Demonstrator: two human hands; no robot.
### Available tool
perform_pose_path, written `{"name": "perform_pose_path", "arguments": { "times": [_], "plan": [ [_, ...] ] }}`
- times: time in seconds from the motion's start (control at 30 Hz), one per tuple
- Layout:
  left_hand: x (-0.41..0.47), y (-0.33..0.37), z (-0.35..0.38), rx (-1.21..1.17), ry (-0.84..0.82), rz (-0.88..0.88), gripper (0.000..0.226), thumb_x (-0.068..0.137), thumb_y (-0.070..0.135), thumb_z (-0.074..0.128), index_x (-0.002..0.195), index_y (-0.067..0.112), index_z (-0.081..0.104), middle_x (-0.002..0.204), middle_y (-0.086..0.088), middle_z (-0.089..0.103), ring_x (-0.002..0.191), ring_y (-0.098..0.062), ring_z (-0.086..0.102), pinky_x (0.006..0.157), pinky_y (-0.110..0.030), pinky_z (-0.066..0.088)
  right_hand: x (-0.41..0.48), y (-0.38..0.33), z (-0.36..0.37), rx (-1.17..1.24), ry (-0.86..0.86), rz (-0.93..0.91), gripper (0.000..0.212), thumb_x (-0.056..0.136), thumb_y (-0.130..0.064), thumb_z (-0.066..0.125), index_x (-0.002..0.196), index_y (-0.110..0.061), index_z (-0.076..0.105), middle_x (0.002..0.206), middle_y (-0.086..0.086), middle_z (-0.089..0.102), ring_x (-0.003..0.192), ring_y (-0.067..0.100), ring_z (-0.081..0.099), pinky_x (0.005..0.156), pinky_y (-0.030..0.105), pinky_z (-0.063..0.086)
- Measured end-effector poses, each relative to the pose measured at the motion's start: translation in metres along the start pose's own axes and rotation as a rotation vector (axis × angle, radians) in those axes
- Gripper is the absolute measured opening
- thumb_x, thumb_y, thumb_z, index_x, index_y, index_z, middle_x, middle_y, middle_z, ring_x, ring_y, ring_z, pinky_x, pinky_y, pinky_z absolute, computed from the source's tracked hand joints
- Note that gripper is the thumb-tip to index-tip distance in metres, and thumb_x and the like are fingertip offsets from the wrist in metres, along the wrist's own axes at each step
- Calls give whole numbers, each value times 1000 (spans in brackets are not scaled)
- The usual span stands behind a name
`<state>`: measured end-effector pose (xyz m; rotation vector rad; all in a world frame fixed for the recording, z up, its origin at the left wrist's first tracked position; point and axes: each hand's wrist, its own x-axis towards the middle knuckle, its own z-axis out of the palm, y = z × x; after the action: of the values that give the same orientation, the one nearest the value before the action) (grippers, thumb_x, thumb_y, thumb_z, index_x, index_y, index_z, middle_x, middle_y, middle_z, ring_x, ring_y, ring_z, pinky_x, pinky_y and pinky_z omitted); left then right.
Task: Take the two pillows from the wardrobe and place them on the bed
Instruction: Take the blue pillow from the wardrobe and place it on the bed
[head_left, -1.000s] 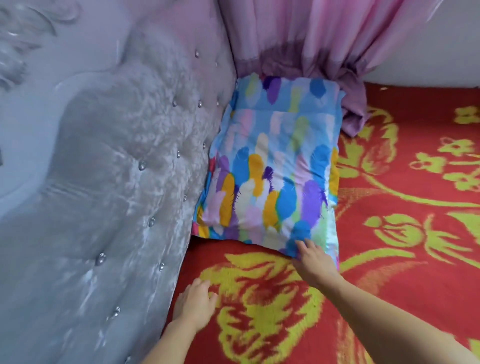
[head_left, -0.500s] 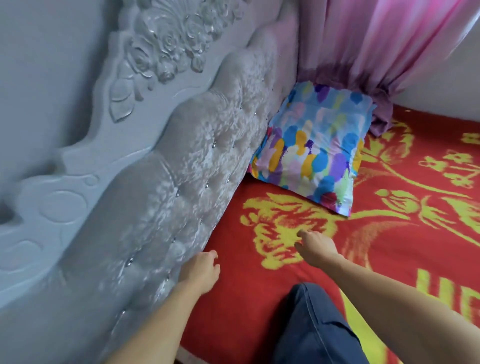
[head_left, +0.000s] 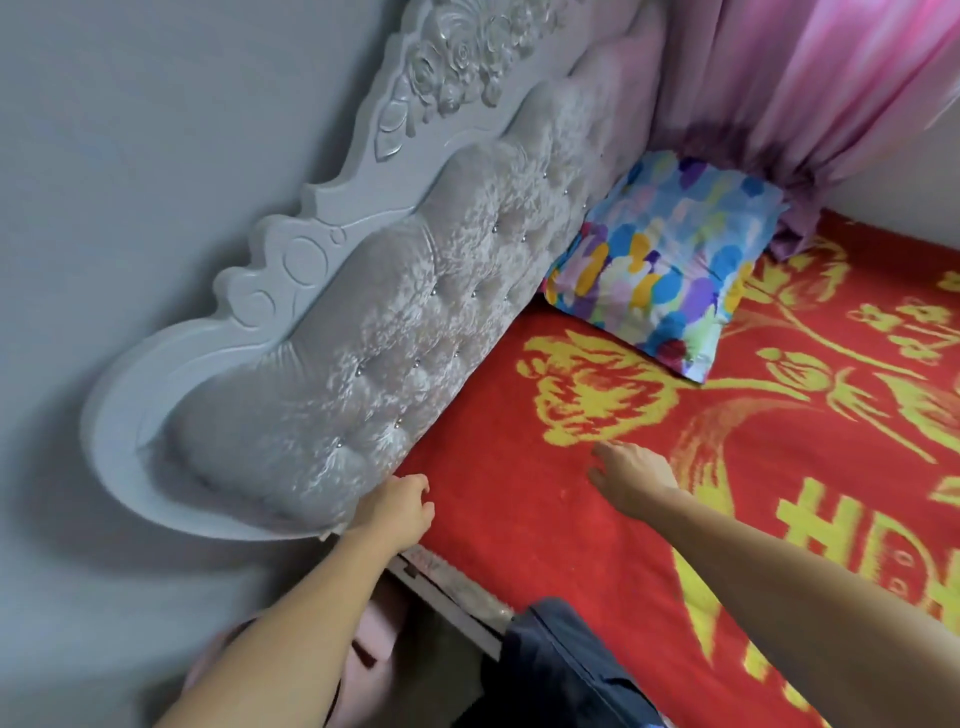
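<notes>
A pillow (head_left: 665, 254) with a many-coloured brushstroke cover lies at the head of the bed (head_left: 519, 509), leaning against the padded headboard. The bed has a red blanket with yellow flowers. My left hand (head_left: 400, 506) rests near the bed's near corner, by the headboard's lower end, fingers loosely curled, holding nothing. My right hand (head_left: 631, 467) hovers over the blanket, fingers spread, empty, well short of the pillow. Only one pillow is in view. No wardrobe is in view.
A grey tufted headboard (head_left: 395, 332) with carved white frame stands along the left wall. A pink curtain (head_left: 810, 88) hangs behind the pillow. My knee in dark trousers (head_left: 566, 665) is on the bed's edge. Something pink (head_left: 363, 660) sits on the floor below.
My right hand has let go of the pillow and both hands have drawn back toward the bed's near edge. The view has pulled away from the pillow, which stays put.
</notes>
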<state>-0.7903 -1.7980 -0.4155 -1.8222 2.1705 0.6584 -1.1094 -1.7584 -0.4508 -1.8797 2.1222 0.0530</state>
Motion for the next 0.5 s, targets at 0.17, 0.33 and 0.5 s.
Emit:
{"name": "perform_pose_path", "arguments": {
  "times": [0.17, 0.33, 0.5],
  "plan": [
    [-60, 3, 38, -25, 37, -23, 31, 90, 33, 49, 118, 22, 58, 110, -6, 67, 98, -28, 62, 76, -35, 48, -46, -7, 23, -39, -42, -91, 29, 94, -36, 43, 114, -18, 55, 108, 3, 65, 97, 26, 63, 67, 33, 46],
    [-141, 7, 81, -88, 28, -103, 26, 89, 31, 46, 109, 20, 59, 104, -8, 65, 92, -30, 62, 74, -36, 47, -111, -18, 41, -70, -70, -188, 28, 92, -32, 46, 114, -17, 55, 108, 4, 64, 97, 27, 63, 71, 36, 50],
    [-238, 27, 127, -115, 110, -151, 29, 90, 30, 47, 114, 19, 59, 113, -8, 66, 101, -31, 61, 77, -36, 47, -196, -16, 51, -80, -53, -329, 29, 91, -32, 46, 116, -18, 54, 110, 4, 65, 96, 27, 63, 70, 35, 49]
  ]
}}
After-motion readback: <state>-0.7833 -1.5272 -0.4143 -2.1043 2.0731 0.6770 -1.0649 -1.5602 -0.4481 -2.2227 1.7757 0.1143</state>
